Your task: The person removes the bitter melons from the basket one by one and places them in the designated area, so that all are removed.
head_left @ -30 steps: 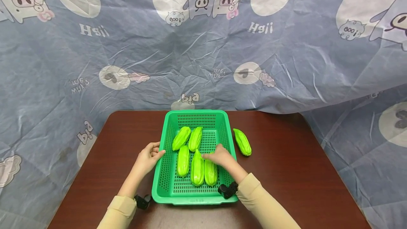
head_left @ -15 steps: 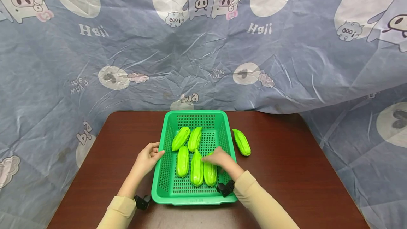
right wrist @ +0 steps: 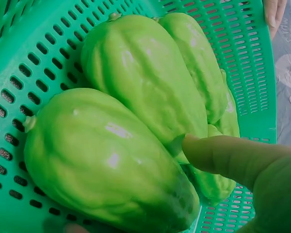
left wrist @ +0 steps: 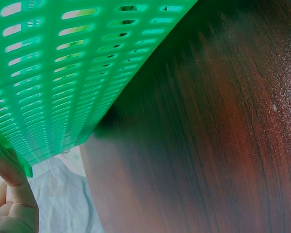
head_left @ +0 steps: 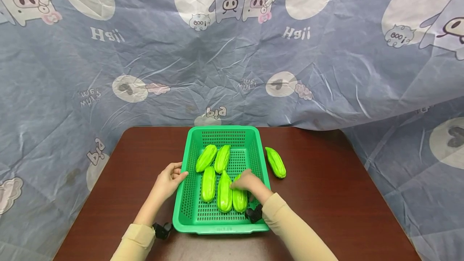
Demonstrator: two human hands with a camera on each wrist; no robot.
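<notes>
A green plastic basket with slotted walls holds several light-green ridged bitter melons. My left hand grips the basket's left rim, thumb over the edge and fingers outside. Inside the basket my right hand spans the rightmost bitter melon, which lies lengthwise on the basket floor. In the right wrist view the thumb reaches between this bitter melon and its neighbour. A fingertip shows on its other side; the remaining fingers are mostly hidden.
One more bitter melon lies on the dark brown table, just right of the basket. A blue-grey patterned cloth hangs behind the table. Black wrist cameras sit on both arms, the right one over the basket's near-right corner.
My right hand has moved slightly nearer to me along the rightmost bitter melon. The left hand stays on the rim, and the bitter melons have not visibly moved.
</notes>
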